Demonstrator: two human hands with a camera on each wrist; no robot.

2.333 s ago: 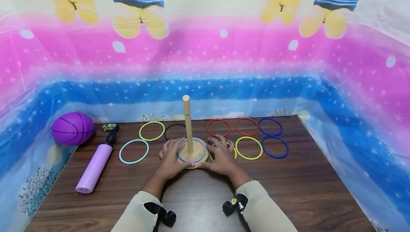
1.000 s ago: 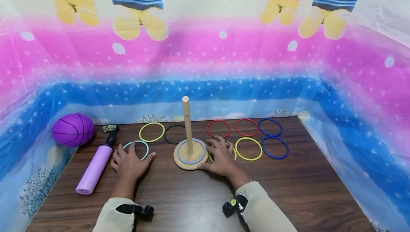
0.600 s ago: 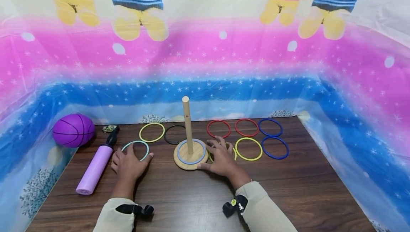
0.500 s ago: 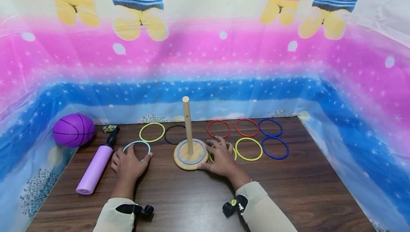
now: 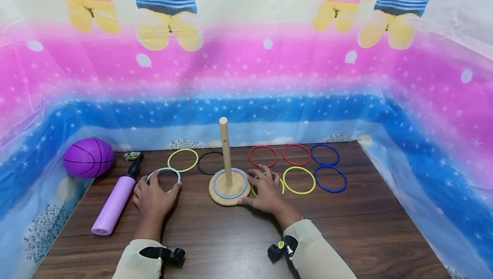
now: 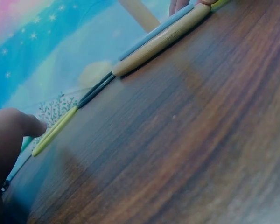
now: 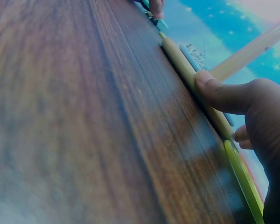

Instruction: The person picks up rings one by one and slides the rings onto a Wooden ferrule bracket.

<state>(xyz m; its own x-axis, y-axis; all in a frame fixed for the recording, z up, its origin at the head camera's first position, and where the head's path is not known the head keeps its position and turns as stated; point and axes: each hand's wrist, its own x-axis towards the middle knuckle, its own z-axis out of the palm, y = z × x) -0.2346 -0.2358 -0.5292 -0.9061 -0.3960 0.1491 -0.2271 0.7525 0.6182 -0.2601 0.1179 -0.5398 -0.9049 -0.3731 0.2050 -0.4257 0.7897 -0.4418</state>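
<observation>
In the head view my left hand (image 5: 154, 200) pinches a turquoise ring (image 5: 168, 168) between thumb and fingers; the ring's near part is hidden behind the hand. Wooden peg stand (image 5: 226, 155) stands upright at the middle, a light blue ring (image 5: 230, 197) lying round the peg on its round base. My right hand (image 5: 267, 193) grips the right side of that base, thumb at the near edge, as the right wrist view also shows with the thumb (image 7: 224, 95) against the rim. A yellow ring (image 7: 238, 172) lies partly under the right hand.
Left of the stand lie a yellow ring (image 5: 168, 160) and a black ring (image 5: 199, 159). Red rings (image 5: 263, 146), another yellow ring (image 5: 299, 193) and blue rings (image 5: 331, 191) lie to the right. A purple ball (image 5: 88, 158), a lilac hand pump (image 5: 114, 206) and a toy car (image 5: 132, 155) are at the left.
My left hand has left the base and moved left to the turquoise ring, which it now pinches and has shifted slightly, its far edge a little raised. The right hand stays on the base.
</observation>
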